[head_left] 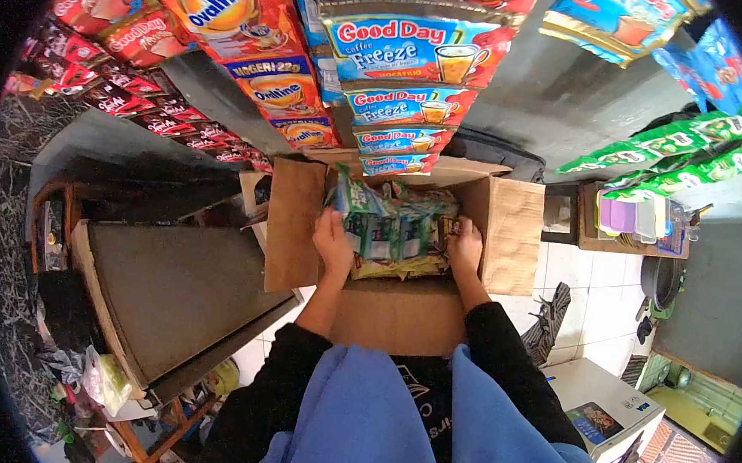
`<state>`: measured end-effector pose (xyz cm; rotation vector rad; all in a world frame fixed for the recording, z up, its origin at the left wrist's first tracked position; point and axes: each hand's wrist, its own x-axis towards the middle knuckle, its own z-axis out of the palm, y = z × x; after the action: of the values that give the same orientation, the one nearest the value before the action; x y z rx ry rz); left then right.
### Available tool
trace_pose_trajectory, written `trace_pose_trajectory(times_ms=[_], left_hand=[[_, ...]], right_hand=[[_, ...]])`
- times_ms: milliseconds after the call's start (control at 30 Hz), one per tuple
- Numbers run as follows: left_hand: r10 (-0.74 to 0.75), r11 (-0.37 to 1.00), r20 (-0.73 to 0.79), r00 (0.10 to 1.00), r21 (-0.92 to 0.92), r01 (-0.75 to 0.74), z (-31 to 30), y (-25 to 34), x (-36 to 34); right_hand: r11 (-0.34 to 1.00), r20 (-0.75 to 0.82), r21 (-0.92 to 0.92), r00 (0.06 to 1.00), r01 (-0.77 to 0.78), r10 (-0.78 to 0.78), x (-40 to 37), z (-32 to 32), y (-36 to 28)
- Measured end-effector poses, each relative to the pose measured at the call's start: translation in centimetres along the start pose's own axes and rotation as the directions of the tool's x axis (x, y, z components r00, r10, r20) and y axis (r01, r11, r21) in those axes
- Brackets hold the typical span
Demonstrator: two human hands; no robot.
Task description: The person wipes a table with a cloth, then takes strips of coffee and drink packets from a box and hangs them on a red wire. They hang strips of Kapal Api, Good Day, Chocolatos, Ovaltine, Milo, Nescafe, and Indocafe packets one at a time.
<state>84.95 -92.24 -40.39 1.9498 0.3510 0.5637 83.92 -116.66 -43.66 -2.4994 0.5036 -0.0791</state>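
An open cardboard box (406, 302) stands in front of me with its flaps folded out. Inside lies a pile of sachets, with green-and-blue sachet strips (393, 234) on top and yellowish packets (399, 266) under them. My left hand (332, 241) is closed on the left end of the green sachets, its fingertips partly hidden behind them. At the right side of the pile, my right hand (465, 246) has its fingers bent round the edge of a small dark-brown sachet (448, 229). What lies deeper in the box is hidden.
Coffee sachet strips (410, 48) and Ovaltine strips (271, 92) hang low over the box's far side. A dark-topped table (194, 287) is on the left. Green sachets (693, 157) hang at right above plastic containers (632, 216). A white appliance (602, 404) stands lower right.
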Motion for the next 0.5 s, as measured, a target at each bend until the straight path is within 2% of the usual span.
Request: trace_pose_trajectory(times_ms=[33,67,133,200,233,267,300,333,400,433,500], left_hand=[[-0.096,0.990,0.024,0.995,-0.105,0.098,-0.7,0.7,-0.1],[-0.087,0.990,0.022,0.996,-0.114,0.088,-1.2,1.5,-0.2],[-0.134,0.857,0.075,0.988,-0.492,0.154,-2.6,4.7,-0.1],[-0.116,0.823,0.099,0.988,-0.547,0.152,-3.6,5.2,0.1],[-0.135,0.778,0.133,0.982,-0.599,0.188,-4.3,6.1,0.3],[-0.151,0.729,0.167,0.974,-0.647,0.223,-4.9,7.0,0.5],[-0.137,0.722,0.239,0.961,-0.640,0.262,-5.8,7.5,0.9],[-0.127,0.717,0.231,0.965,-0.650,0.250,-6.2,8.5,0.9],[-0.121,0.506,0.296,0.947,-0.803,0.316,-7.0,11.0,0.8],[-0.066,0.428,0.354,0.933,-0.835,0.347,-7.7,12.0,0.7],[-0.068,0.402,0.339,0.938,-0.851,0.337,-8.4,13.2,0.9]], right_hand=[[0.979,-0.098,-0.017,0.974,0.202,-0.203,-0.7,-0.6,0.3],[0.918,-0.188,-0.056,0.899,0.393,-0.396,-1.4,-1.2,0.5],[0.908,-0.258,-0.093,0.871,0.409,-0.419,-2.7,-2.9,0.4],[0.886,-0.326,0.080,0.852,0.457,-0.410,-4.1,-4.7,0.9],[0.882,-0.335,0.074,0.845,0.465,-0.417,-4.9,-5.9,0.6],[0.884,-0.349,0.153,0.861,0.442,-0.371,-5.6,-7.2,0.3],[0.878,-0.358,0.232,0.875,0.420,-0.324,-6.2,-8.4,-0.1],[0.873,-0.368,0.227,0.868,0.433,-0.334,-6.8,-9.3,-0.6],[0.769,-0.432,0.257,0.782,0.585,-0.450,-7.7,-10.7,-1.8],[0.762,-0.441,0.253,0.772,0.596,-0.457,-8.0,-11.5,-2.7],[0.645,-0.526,0.302,0.686,0.703,-0.502,-9.1,-12.8,-4.8]])
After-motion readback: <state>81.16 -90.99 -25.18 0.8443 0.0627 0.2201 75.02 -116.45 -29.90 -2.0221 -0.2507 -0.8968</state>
